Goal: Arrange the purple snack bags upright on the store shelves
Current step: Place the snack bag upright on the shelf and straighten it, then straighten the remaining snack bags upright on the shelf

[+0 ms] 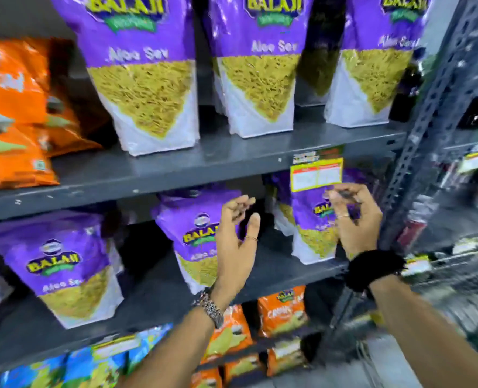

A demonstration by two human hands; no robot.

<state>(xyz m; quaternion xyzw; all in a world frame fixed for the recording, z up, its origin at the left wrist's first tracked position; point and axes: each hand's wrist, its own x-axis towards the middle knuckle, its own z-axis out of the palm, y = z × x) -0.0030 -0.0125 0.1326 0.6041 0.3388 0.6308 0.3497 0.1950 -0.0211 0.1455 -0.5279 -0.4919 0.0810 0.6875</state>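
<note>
While both my arms reach toward the middle shelf [274, 271], my left hand [236, 247] hangs spread and empty in front of the centre purple bag [195, 236], fingers loosely curled, thumb apart, gripping nothing. My right hand [354, 219] is up at the right-hand purple bag [310, 228], fingers bent and slightly apart near its top; whether they actually pinch the bag I cannot tell, since the frame is blurred there. A third purple bag [61, 264] stands upright further left on the same shelf, leaning a little. Three more purple bags [145, 77] stand upright in a row on the upper shelf [232, 161], beside orange packets [13, 113] at the left. A yellow price tag [316, 175] hangs from the upper shelf's edge, just above my right hand. Orange bags [282, 312] and blue packets [92, 362] sit on the level below.
</note>
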